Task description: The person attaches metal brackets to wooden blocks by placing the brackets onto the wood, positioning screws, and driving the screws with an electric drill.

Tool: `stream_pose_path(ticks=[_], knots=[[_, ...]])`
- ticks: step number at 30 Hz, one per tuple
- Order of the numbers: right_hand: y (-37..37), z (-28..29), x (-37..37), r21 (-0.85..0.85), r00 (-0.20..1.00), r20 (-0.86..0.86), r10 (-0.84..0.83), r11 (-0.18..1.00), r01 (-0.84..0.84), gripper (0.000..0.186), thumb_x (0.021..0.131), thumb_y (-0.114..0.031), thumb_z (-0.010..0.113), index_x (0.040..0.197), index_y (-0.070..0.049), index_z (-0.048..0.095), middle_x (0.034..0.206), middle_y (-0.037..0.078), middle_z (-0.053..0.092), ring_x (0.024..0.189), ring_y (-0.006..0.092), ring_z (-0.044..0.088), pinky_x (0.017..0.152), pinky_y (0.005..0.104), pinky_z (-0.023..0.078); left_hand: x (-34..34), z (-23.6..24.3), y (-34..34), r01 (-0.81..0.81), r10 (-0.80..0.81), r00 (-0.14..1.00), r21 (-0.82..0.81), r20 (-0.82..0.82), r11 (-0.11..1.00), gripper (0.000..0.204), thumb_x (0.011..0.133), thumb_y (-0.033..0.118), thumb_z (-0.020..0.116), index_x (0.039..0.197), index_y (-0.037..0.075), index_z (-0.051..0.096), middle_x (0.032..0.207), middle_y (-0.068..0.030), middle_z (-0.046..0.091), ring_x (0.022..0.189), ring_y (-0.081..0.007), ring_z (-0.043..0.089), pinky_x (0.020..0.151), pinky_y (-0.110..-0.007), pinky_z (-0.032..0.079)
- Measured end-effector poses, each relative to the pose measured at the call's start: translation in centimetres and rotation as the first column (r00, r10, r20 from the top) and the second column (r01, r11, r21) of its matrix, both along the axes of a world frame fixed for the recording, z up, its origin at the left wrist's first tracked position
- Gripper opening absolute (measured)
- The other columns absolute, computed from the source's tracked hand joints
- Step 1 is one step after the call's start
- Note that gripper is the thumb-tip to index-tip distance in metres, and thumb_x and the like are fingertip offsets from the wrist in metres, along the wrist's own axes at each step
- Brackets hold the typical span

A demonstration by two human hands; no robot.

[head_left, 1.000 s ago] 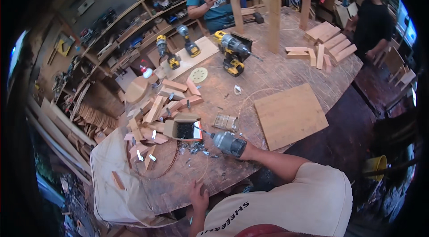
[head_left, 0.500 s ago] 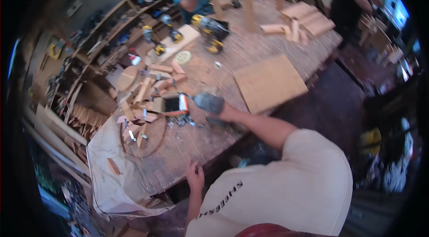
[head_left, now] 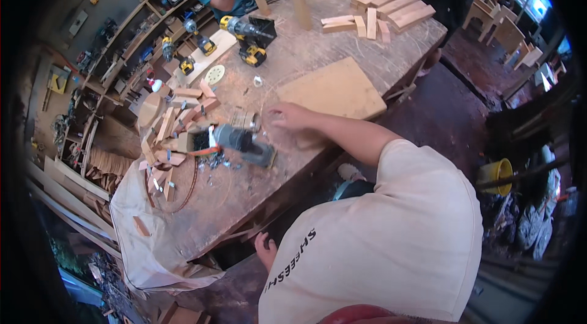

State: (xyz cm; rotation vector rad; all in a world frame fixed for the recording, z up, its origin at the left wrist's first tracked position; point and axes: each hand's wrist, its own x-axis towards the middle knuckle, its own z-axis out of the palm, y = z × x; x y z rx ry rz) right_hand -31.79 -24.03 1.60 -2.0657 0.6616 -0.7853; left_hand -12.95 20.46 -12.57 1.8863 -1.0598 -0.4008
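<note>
The right grip (head_left: 293, 117), bare and loosely spread, is at the left edge of the board (head_left: 336, 85); I cannot tell whether they touch. The left grip (head_left: 266, 249) hangs below the counter (head_left: 229, 198), fingers a little apart and slightly curled. The board is flat, pale, smooth wood, roughly square. On its left, the driver (head_left: 241, 143), grey and black with a rounded body, lies on the scuffed, scratched wood of the counter, beside a cardboard box (head_left: 183, 142) of dark bits too small to count. Loose metallic scraps (head_left: 214, 162) lie near the box.

Counted: one board, one driver, one box, three yellow-and-black drills (head_left: 252, 54) and one round, pale disc (head_left: 214, 74) with holes. The heaped, squared blocks (head_left: 165, 123) overlap too much to count.
</note>
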Motion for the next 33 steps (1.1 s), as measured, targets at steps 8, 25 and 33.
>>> stream_pose_path(ticks=[8, 25, 33], knots=[[-25.7, -2.5, -15.4, -0.010, 0.782, -0.187, -0.595, 0.797, 0.604, 0.039, 0.080, -0.025, 0.067, 0.114, -0.008, 0.061, 0.114, 0.019, 0.060, 0.106, 0.0327, 0.057, 0.093, 0.0378, 0.045, -10.5, 8.8, -15.3, -0.013, 0.017, 0.999, 0.117, -0.033, 0.993, 0.021, 0.085, 0.005, 0.059, 0.104, 0.001, 0.062, 0.092, -0.0117, 0.062, 0.081, -0.0212, 0.060, 0.076, -0.029, 0.048], [-38.7, -2.7, -23.6, -0.496, 0.495, -0.524, -0.693, 0.721, 0.485, 0.026, 0.090, -0.014, 0.044, 0.112, -0.004, 0.054, 0.112, 0.015, 0.053, 0.109, 0.0324, 0.052, 0.085, 0.0461, 0.045, -16.5, 12.5, -21.8, 0.010, -0.017, 1.000, 0.287, 0.022, 0.958, 0.021, 0.083, 0.009, 0.062, 0.103, 0.004, 0.064, 0.098, -0.0141, 0.066, 0.084, -0.0250, 0.066, 0.075, -0.033, 0.052], [-34.7, -4.6, -20.3, -0.242, 0.612, -0.460, -0.644, 0.754, 0.611, 0.038, 0.080, -0.016, 0.064, 0.110, 0.001, 0.051, 0.106, 0.021, 0.061, 0.096, 0.0359, 0.061, 0.086, 0.0433, 0.049, -15.2, 11.3, -18.1, -0.020, 0.022, 1.000, 0.214, -0.007, 0.977, 0.020, 0.083, 0.007, 0.061, 0.103, 0.001, 0.064, 0.096, -0.0145, 0.067, 0.083, -0.0243, 0.066, 0.075, -0.032, 0.052]])
